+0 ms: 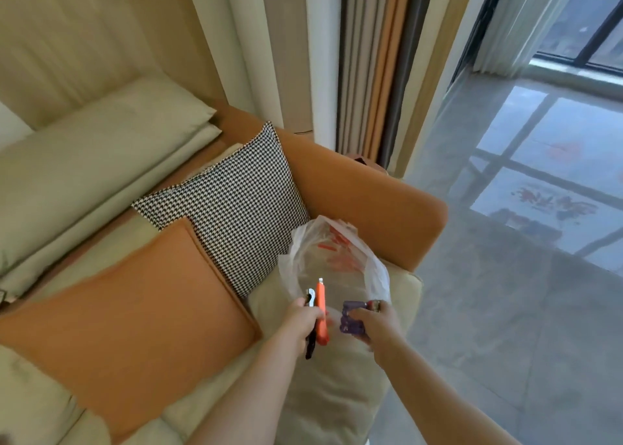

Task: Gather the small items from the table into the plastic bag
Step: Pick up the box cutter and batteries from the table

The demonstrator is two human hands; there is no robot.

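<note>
A plastic bag (333, 262) sits open on the sofa seat (337, 387), just before the sofa arm (364, 195). The left hand (300, 320) is at the bag's near-left rim, holding a utility knife (322, 313) and what may be a small tool (310, 298) beside it. The right hand (374, 323) is at the near-right rim, holding a small packet (350, 316). Left of the bag a patterned cushion (229, 215) leans against the arm, and a plain cushion (135, 316) lies before and left of it. Back cushions (94, 161) stand farther left. Curtains (371, 56) hang behind the arm; the floor (505, 309) and a window (580, 19) lie to the right.
</note>
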